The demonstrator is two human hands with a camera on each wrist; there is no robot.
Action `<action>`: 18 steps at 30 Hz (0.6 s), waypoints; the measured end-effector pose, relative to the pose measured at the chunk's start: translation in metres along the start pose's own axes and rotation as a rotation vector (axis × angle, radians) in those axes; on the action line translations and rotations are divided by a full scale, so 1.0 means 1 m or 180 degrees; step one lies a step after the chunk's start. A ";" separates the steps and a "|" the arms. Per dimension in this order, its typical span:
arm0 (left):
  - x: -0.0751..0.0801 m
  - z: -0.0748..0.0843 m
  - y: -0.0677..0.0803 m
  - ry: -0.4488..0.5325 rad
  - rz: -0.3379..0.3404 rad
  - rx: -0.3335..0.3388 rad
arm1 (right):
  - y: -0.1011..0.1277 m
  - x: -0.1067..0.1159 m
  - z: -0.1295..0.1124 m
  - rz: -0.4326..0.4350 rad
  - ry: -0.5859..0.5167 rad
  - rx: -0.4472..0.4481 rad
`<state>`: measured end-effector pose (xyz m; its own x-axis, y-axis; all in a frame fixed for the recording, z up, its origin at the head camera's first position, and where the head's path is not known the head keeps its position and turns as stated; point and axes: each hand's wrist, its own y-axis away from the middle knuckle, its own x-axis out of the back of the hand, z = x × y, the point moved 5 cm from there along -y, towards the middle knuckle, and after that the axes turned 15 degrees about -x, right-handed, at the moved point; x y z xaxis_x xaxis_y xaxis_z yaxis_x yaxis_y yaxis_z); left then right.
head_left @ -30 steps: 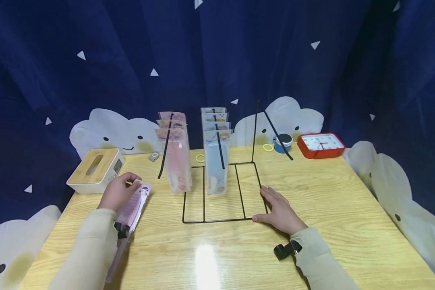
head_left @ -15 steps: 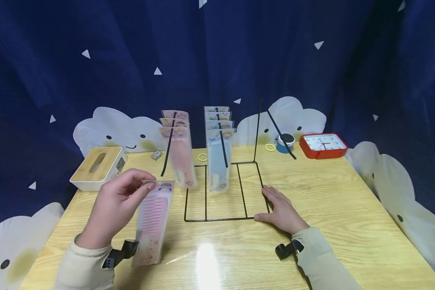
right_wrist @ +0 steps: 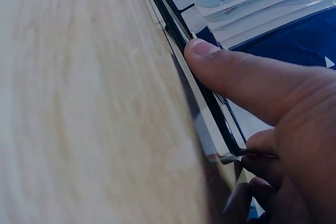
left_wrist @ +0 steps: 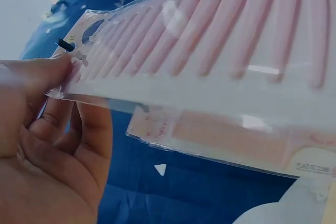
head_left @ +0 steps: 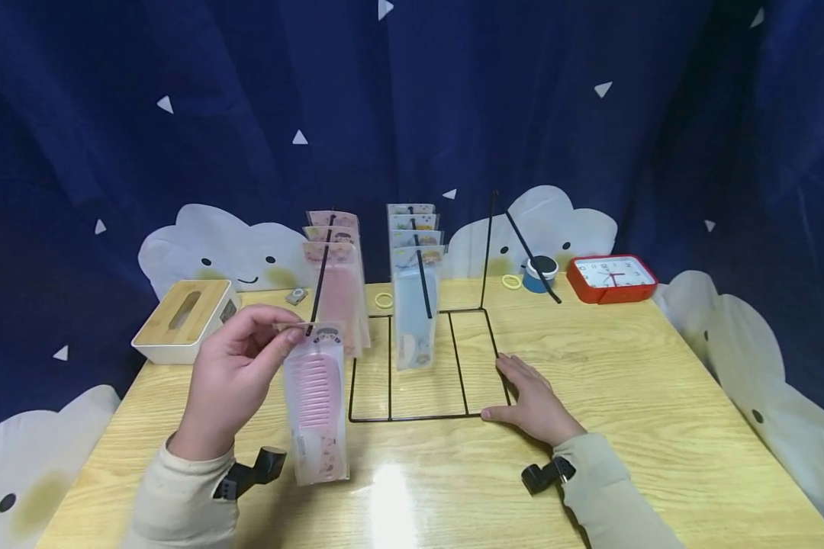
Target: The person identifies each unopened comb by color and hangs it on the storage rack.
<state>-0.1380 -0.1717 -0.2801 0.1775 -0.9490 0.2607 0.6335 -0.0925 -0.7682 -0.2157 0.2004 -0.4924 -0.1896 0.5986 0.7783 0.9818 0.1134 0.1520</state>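
Note:
My left hand (head_left: 236, 374) pinches the top corner of a clear packet with a pink comb (head_left: 318, 393). In the head view the packet's top overlaps the front end of the left hook (head_left: 319, 282). A black hook tip (left_wrist: 64, 44) shows at the packet's hanging hole in the left wrist view. Behind it, several more pink comb packets (head_left: 339, 293) hang on that hook. Blue comb packets (head_left: 415, 305) hang on the middle hook. My right hand (head_left: 539, 404) rests at the front right corner of the black wire rack (head_left: 419, 417), its thumb (right_wrist: 231, 69) against the front bar.
The rack's right hook (head_left: 529, 252) is bare. A tissue box (head_left: 178, 316) stands at the left, with a small grey clip-like item (head_left: 296, 295) near it. Two yellow rings (head_left: 511, 281), a blue jar (head_left: 539, 276) and a red clock (head_left: 611, 279) are along the back.
My left hand has brought the comb packet from beside the tissue box rightward, up to the left hook's end, and the packet has turned to face me. My right hand stays at the rack corner.

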 end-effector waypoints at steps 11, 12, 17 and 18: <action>-0.009 -0.035 -0.022 -0.0153 -0.0021 0.0382 | 0.000 0.000 0.000 0.0019 -0.0019 0.0023; -0.010 -0.037 -0.025 -0.0179 -0.0056 0.0370 | 0.000 -0.001 0.000 0.0015 -0.0023 0.0013; -0.011 -0.052 -0.037 -0.0252 -0.0100 0.0393 | 0.000 -0.001 0.002 0.0026 -0.0008 0.0022; -0.011 -0.055 -0.039 -0.0235 -0.0092 0.0406 | 0.000 -0.001 0.002 0.0025 -0.0011 0.0023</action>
<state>-0.2059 -0.1743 -0.2849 0.2098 -0.9213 0.3275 0.7287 -0.0760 -0.6806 -0.2156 0.2013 -0.4942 -0.1821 0.6021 0.7774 0.9833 0.1144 0.1416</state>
